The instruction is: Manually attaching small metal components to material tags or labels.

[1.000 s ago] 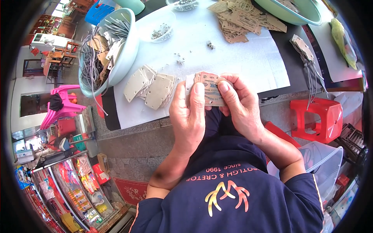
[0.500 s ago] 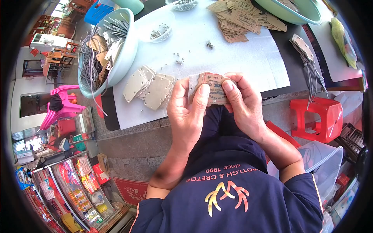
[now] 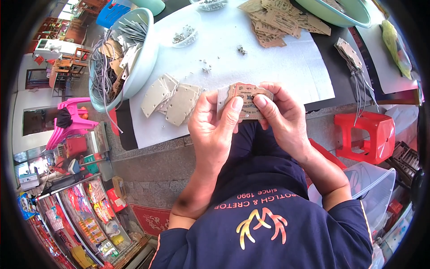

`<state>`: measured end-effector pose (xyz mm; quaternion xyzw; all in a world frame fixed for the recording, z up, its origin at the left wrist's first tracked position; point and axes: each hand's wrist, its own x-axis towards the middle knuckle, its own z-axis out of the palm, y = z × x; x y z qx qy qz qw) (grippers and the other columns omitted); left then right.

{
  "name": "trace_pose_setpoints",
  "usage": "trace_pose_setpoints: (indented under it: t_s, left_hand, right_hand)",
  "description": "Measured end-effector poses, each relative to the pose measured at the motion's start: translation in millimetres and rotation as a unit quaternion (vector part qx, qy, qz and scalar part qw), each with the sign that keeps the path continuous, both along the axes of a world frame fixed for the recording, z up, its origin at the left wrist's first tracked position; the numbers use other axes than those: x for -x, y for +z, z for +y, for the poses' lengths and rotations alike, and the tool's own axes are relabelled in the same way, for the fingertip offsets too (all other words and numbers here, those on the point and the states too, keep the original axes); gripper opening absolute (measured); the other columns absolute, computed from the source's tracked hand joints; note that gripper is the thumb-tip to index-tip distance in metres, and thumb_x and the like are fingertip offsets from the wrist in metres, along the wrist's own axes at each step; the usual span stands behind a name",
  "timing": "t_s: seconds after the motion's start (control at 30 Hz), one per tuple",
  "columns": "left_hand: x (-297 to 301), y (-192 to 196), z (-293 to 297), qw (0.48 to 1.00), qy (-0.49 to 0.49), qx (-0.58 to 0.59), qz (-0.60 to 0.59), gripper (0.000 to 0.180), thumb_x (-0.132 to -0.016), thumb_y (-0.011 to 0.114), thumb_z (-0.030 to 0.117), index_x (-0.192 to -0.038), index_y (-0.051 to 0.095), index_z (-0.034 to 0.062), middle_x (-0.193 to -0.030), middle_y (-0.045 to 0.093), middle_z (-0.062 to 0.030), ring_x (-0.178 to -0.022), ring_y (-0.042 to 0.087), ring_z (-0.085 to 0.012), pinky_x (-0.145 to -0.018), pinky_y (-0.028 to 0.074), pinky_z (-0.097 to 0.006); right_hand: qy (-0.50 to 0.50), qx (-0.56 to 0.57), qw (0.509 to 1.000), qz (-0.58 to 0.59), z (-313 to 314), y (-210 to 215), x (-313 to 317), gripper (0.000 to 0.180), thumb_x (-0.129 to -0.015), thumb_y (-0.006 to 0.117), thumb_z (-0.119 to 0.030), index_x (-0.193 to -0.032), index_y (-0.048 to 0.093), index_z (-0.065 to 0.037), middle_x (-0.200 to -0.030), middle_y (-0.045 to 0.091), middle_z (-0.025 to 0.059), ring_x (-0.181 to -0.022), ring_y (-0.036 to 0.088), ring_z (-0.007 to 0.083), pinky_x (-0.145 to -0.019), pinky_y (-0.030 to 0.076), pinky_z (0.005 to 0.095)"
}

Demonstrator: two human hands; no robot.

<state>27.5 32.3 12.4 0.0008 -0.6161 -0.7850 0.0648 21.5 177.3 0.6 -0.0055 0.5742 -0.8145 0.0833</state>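
Head view: brown card tag (image 3: 247,99) pinched between left hand (image 3: 215,130) and right hand (image 3: 282,121).

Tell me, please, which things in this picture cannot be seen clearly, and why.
Head view:
- Brown card tags: how many are stacked is unclear; left hand and right hand cover their edges.
- Small metal pieces on the white sheet: too small to identify.
- Light green basin: cut off by the top edge.
- Round bowl: its bottom is hidden under grey tags and strings.
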Motion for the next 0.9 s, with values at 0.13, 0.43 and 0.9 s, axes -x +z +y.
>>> trace_pose_setpoints:
  t_s: [0.13,0.43,0.9]
  left_hand:
    - [-0.9,1.5,-0.4,1.0,0.002,0.014,-0.005,0.014,-0.091,0.065,0.008,-0.102,0.057,0.0014,-0.076,0.059,0.0011,-0.058,0.047,-0.0004,-0.051,0.037,-0.016]
    - [-0.8,1.1,-4.1,0.999,-0.019,0.022,0.024,0.016,-0.1,0.052,0.016,-0.097,0.057,0.001,-0.073,0.061,-0.003,-0.057,0.048,-0.003,-0.051,0.038,-0.018]
    - [-5.7,15.0,2.7,0.999,-0.046,-0.025,0.0,0.025,-0.102,0.046,0.018,-0.096,0.059,-0.0025,-0.073,0.064,-0.0077,-0.056,0.053,-0.0074,-0.052,0.042,-0.019]
  right_hand:
    - [-0.023,-0.002,1.0,0.01,-4.8,0.2,-3.4,0.028,-0.096,0.06,-0.019,-0.118,0.057,-0.002,-0.084,0.061,-0.0016,-0.063,0.047,0.0008,-0.054,0.039,0.0158]
    - [-0.031,0.035,0.999,-0.023,-0.9,-11.9,-6.3,0.028,-0.095,0.061,-0.017,-0.118,0.058,-0.002,-0.091,0.064,0.0001,-0.062,0.047,0.0004,-0.052,0.038,0.0147]
    - [-0.061,0.175,0.982,0.032,4.7,-22.4,-6.6,0.039,-0.096,0.058,-0.012,-0.133,0.052,0.0,-0.104,0.066,0.0073,-0.071,0.054,0.0064,-0.058,0.046,0.02]
